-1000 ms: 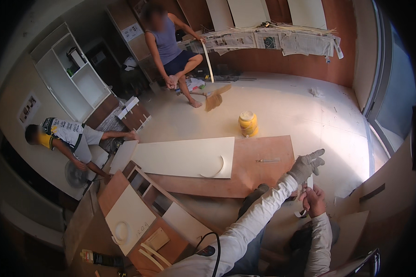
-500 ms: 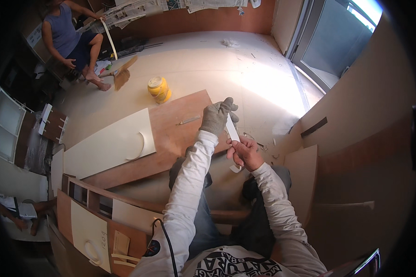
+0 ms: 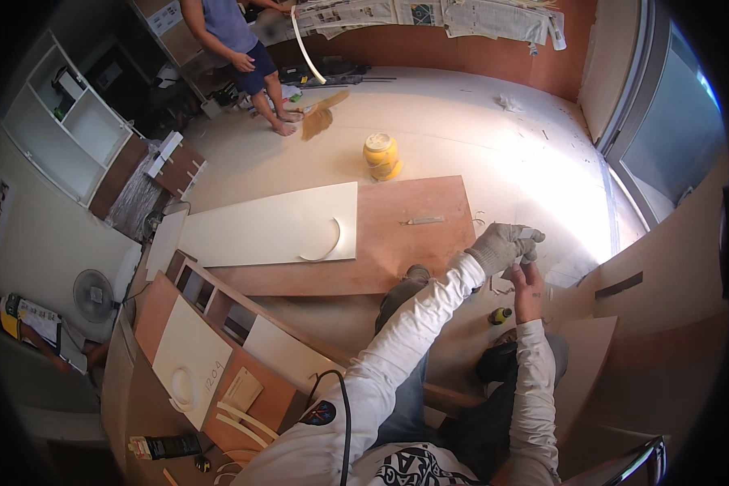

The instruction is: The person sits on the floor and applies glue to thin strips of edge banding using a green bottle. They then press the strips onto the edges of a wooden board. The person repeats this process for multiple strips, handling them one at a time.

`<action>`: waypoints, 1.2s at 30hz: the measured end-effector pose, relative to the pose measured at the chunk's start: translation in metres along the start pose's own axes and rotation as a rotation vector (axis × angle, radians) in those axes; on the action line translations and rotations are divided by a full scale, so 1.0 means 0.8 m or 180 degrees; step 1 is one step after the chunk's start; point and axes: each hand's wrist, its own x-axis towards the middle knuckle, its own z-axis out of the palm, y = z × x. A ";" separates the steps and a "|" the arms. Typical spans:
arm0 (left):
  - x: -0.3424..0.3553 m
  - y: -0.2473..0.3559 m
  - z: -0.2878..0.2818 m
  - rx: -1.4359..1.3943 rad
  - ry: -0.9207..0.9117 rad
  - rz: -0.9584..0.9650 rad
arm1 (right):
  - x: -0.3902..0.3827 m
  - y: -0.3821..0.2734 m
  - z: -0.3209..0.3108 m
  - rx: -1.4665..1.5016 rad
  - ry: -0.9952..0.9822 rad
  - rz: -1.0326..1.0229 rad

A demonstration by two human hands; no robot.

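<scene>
The left hand (image 3: pixel 502 245), in a grey work glove, is closed around the top of a thin pale strip (image 3: pixel 517 255); the bare right hand (image 3: pixel 528 285) pinches the same strip just below it, fingers curled. Both hands are raised above the floor, just off the right-hand edge of the brown plywood sheet (image 3: pixel 405 243) lying flat there.

A long cream panel (image 3: pixel 271 235) with a curved offcut lies over the sheet's left half, reaching past its left edge. A small flat tool (image 3: pixel 423 219) rests near the sheet's far edge, and a yellow jar (image 3: pixel 381 155) stands on the floor just beyond that edge. Between the sheet and the far wall the pale floor (image 3: pixel 478 130) is open.

On the near left an open-faced cabinet carcass (image 3: pixel 219 340) crowds the sheet's near edge. Leaning boards (image 3: pixel 624 292) close in on the right. A small yellow-and-black object (image 3: pixel 500 315) lies by the person's knees. Another person (image 3: pixel 239 49) stands at the far left beside a broom (image 3: pixel 320 117).
</scene>
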 end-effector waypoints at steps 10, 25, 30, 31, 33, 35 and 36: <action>-0.002 -0.003 0.017 0.2651 -0.0192 0.0184 | -0.001 -0.018 0.004 0.0979 0.0462 0.0208; 0.025 -0.046 0.035 0.2330 -0.0029 0.0176 | 0.005 -0.020 -0.008 0.1396 0.0965 -0.0094; 0.020 -0.030 0.048 0.1771 -0.0054 0.0068 | -0.003 -0.029 -0.020 0.0847 0.0924 -0.0555; 0.025 -0.039 0.046 0.1763 -0.0099 0.0083 | -0.006 -0.034 -0.015 0.0613 0.0936 -0.0827; 0.034 -0.044 0.038 0.1765 -0.0174 0.0105 | -0.009 -0.050 -0.010 0.0344 0.0896 -0.1158; 0.033 -0.037 0.035 0.1360 -0.0148 0.0067 | -0.010 -0.067 -0.015 0.0240 0.0840 -0.1293; 0.030 -0.027 0.030 0.1191 -0.0121 0.0037 | -0.014 -0.081 -0.009 0.0296 0.0791 -0.1254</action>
